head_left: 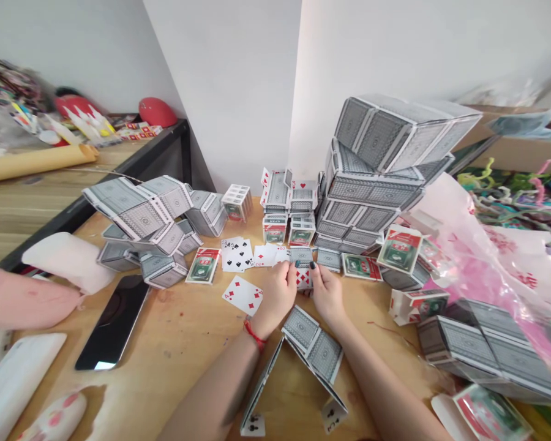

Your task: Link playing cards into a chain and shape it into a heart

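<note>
Between my left hand (278,294) and my right hand (327,293), a playing card (303,279) with red diamonds is pinched, its face toward me. A grey patterned card back (300,255) shows just above it; whether the two are joined I cannot tell. Both thumbs press near the upper edge, and the fingers behind are hidden. Under my wrists stands a bent piece made of joined cards (314,346), open like a tent. Left of my left hand lie a four of diamonds (242,295) and a few spade cards (237,254), face up.
A tall stack of card-built blocks (371,184) rises at the back right, with a lower card structure (142,214) on the left. Green and red card boxes (202,266) lie around. A black phone (113,321) and pink plastic wrap (468,269) are at the sides.
</note>
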Available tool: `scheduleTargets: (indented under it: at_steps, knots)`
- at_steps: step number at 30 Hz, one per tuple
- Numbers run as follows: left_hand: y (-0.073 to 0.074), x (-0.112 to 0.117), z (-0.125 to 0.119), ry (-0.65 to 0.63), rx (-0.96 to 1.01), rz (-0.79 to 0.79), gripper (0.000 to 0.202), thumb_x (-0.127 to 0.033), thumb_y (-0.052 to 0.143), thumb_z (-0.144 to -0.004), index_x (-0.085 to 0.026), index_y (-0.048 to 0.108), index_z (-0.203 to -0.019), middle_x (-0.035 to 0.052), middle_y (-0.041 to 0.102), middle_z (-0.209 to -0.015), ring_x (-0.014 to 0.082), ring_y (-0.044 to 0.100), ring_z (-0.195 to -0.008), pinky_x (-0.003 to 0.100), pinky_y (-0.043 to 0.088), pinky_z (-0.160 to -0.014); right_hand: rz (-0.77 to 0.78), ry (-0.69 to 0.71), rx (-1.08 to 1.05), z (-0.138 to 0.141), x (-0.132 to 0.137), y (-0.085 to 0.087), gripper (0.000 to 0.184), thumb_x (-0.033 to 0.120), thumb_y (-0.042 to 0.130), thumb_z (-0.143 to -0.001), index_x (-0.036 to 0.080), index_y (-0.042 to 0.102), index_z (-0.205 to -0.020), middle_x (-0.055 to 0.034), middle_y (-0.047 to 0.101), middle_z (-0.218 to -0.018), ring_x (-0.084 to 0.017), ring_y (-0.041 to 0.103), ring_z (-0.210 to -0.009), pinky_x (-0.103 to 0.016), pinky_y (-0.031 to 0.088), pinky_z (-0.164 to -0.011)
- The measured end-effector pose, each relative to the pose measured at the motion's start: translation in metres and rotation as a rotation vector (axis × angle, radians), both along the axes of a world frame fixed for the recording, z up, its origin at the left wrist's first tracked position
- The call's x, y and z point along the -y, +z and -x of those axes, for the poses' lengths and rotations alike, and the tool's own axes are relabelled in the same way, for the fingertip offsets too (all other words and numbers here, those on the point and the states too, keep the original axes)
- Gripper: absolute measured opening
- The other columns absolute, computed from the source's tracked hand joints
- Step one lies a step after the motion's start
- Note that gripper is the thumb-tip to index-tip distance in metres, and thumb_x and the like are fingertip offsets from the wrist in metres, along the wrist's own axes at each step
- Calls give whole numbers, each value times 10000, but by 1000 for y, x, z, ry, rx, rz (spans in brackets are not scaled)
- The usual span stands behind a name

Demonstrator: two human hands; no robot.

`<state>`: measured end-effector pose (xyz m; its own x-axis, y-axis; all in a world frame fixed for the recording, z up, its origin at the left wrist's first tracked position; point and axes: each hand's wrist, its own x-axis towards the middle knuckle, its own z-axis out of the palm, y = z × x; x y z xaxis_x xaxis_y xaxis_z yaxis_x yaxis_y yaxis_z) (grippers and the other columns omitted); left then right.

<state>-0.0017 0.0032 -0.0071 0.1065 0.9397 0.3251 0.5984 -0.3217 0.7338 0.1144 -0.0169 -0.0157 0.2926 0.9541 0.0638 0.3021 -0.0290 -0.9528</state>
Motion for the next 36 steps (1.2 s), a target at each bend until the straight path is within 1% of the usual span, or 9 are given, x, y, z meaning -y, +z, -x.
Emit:
scheduleTargets:
  at_steps: [2, 4, 8, 13, 15, 19, 24, 34, 36]
  knots:
    - [0, -3, 4, 46, 72, 32, 225, -228, 366, -879, -175, 461, -681, -11, 502, -605, 112, 468, -551, 227, 368, -541, -1, 54, 15, 2, 1, -1, 348, 473, 429, -822, 156, 572, -842, 19, 523, -545, -114, 458, -460, -214, 372, -453]
    - [0, -6, 7, 61, 142, 39, 168, -222, 391, -870, -172, 497, -748, -3, 542, -660, 114, 504, -593, 227, 398, -572, -8, 74, 44, 4, 1, -1, 342, 441, 462, -812, 157, 568, -971, 2, 577, -599, -127, 506, -492, -224, 408, -489]
    - [0, -7, 10, 8, 240, 54, 119, -208, 437, -853, -173, 518, -933, 39, 607, -850, 139, 575, -738, 258, 460, -663, -2, 70, 128, 5, 2, -2, 324, 385, 449, -822, 153, 576, -1009, -32, 627, -659, -151, 556, -535, -245, 438, -523]
    - [-4, -3, 8, -77, 133, 48, 183, -188, 476, -833, -186, 504, -1014, 70, 602, -1001, 197, 579, -921, 347, 472, -788, -10, 56, 129, 4, 0, -6, 347, 337, 424, -833, 171, 557, -1108, -74, 674, -828, -188, 628, -693, -284, 490, -628]
    - [-6, -3, 8, -102, 109, 33, 203, -163, 465, -835, -188, 496, -1033, 76, 593, -1039, 207, 567, -973, 371, 466, -824, -8, 54, 111, 4, 0, -8, 369, 328, 422, -833, 183, 536, -1154, -71, 672, -858, -184, 629, -702, -287, 499, -633]
    - [-9, -4, 10, -121, 92, 17, 244, -108, 443, -828, -189, 488, -1055, 78, 584, -1060, 207, 556, -1006, 383, 466, -850, -10, 69, 101, 4, 0, -7, 410, 320, 445, -823, 193, 501, -1209, -42, 654, -791, -157, 595, -628, -265, 494, -589]
    - [-7, -4, 13, -124, 91, 6, 273, -69, 421, -819, -184, 486, -1058, 79, 581, -1060, 203, 552, -1011, 387, 469, -864, -31, 82, 133, 4, 0, -4, 449, 307, 485, -798, 178, 491, -1228, -10, 611, -703, -129, 533, -553, -233, 467, -547]
    - [-6, -3, 14, -141, 81, 0, 265, -70, 418, -823, -181, 494, -1051, 79, 585, -1045, 203, 552, -999, 399, 469, -861, -12, 121, 151, 0, 0, -4, 463, 336, 463, -802, 143, 518, -1219, -9, 617, -661, -128, 532, -516, -231, 445, -516]
    - [-6, -2, 14, -137, 80, -2, 267, -63, 419, -819, -182, 498, -1044, 78, 589, -1032, 205, 557, -985, 400, 474, -847, 20, 155, 98, -2, -1, -5, 482, 340, 458, -801, 135, 503, -1234, -6, 611, -638, -130, 538, -485, -234, 449, -487]
